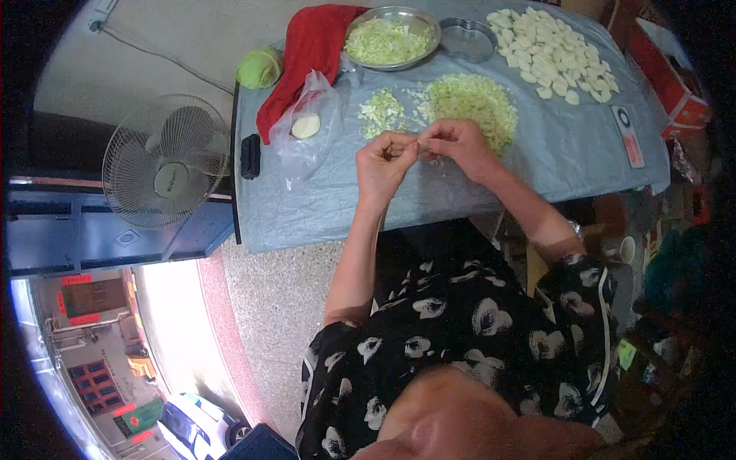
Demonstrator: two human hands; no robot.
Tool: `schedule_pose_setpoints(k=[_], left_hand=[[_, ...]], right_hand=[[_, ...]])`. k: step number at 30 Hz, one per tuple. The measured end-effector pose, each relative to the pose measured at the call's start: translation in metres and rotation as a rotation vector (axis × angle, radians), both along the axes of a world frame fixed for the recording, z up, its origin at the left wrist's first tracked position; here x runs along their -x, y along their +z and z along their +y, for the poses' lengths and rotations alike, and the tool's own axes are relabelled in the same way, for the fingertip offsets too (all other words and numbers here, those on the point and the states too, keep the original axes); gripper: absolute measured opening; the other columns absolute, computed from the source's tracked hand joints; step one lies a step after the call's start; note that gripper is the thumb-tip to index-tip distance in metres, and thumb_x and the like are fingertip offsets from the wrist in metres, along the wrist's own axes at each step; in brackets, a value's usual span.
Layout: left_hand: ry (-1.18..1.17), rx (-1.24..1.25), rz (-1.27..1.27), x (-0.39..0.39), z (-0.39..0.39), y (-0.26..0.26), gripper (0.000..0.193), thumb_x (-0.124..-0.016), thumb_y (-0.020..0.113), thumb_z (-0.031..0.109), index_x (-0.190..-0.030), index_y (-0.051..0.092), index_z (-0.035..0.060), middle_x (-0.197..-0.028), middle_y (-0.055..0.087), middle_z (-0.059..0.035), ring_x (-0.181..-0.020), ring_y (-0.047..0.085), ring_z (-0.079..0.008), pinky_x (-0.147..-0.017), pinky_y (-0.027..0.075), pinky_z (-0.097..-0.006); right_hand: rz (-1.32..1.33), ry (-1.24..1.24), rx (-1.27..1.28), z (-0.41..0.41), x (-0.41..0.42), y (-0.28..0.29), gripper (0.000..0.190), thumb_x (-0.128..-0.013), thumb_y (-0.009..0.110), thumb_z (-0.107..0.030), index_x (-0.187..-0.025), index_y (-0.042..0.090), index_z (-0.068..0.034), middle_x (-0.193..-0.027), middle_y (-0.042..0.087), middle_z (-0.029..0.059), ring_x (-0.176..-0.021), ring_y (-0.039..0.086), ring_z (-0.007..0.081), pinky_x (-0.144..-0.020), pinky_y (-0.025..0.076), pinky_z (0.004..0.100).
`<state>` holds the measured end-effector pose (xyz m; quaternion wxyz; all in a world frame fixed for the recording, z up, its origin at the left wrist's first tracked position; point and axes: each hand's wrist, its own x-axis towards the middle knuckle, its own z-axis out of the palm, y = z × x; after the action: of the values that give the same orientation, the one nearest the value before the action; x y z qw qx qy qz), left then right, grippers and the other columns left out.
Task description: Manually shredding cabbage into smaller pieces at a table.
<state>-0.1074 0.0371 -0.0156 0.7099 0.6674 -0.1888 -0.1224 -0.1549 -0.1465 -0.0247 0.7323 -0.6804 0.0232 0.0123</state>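
Observation:
My left hand (386, 164) and my right hand (463, 146) meet above the near part of the table, thumbs and fingertips pinched together. Whatever lies between the fingertips is too small to make out. Just beyond my right hand spreads a large heap of finely chopped cabbage (474, 103), partly covered by that hand. A smaller pile of chopped cabbage (381, 110) lies beyond my left hand. Left of it, a clear plastic bag (313, 152) holds a round white piece (306, 125). More chopped cabbage (385, 43) fills much of a round metal bowl (428, 53) at the back.
A grey plastic sheet (305, 224) covers the table. Many pale dumpling-like pieces (552, 54) lie at the back right, beside a scalloped metal tin (468, 39). A red cloth (307, 43), a cabbage (260, 68) and a black object (250, 156) lie left. A fan (169, 164) stands beyond.

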Motion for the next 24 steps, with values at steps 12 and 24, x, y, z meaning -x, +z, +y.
schedule_pose_setpoints(k=[12,24], left_hand=[[0.188,0.068,0.128,-0.011,-0.001,-0.016,0.006,-0.086,0.07,-0.002,-0.087,0.064,-0.0015,-0.076,0.068,-0.0045,-0.066,0.06,-0.0068,-0.059,0.046,-0.0196],[0.096,0.628,0.674,-0.01,-0.024,-0.024,0.011,-0.091,0.063,-0.002,-0.102,0.063,-0.0034,-0.084,0.067,-0.0085,-0.073,0.066,-0.0142,-0.064,0.053,-0.023]], right_hand=[[-0.219,0.181,0.112,0.005,-0.032,-0.007,0.006,-0.094,0.062,-0.005,-0.097,0.063,0.0,-0.086,0.064,0.0009,-0.079,0.059,0.0068,-0.071,0.049,0.0242],[-0.775,0.02,0.554,-0.007,-0.033,-0.006,0.011,-0.093,0.059,-0.003,-0.104,0.058,0.0,-0.096,0.062,0.0128,-0.086,0.064,0.0276,-0.074,0.052,0.0369]])
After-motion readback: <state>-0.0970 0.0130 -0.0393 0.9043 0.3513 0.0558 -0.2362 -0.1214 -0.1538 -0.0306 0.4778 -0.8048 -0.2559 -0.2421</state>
